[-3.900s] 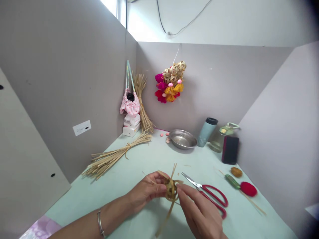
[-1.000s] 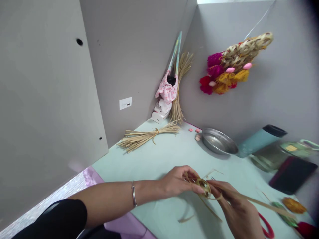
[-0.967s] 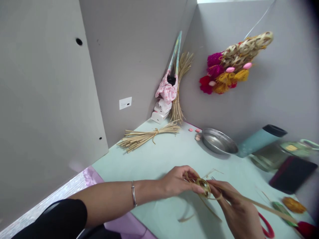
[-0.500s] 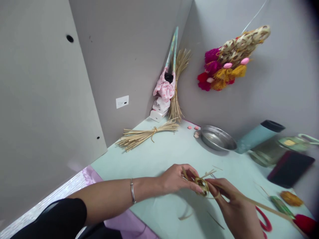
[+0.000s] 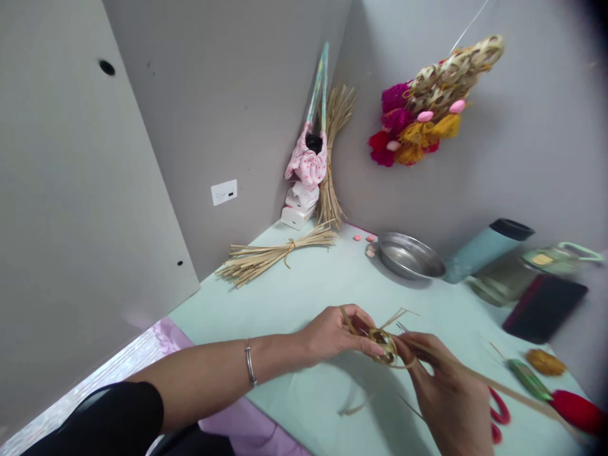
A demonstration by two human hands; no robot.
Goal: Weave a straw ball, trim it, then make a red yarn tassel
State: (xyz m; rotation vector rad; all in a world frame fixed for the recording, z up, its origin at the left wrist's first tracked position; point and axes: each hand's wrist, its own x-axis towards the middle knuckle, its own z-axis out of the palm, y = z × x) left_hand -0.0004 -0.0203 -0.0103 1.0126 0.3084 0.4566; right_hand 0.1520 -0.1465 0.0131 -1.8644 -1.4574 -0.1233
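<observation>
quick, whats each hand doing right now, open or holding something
Left hand: closed, holding the small woven piece between thumb and fingers.
Right hand: closed, pinching a long flat strip beside it.

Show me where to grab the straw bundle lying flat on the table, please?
Probably grip the straw bundle around its tie, coming from above: it lies flat, its top is uncovered, and it gathers narrowly there but fans out toward its ends.

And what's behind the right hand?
Scissors on the table: part of the red handles and the tip show past the right hand, which covers the rest.
</observation>
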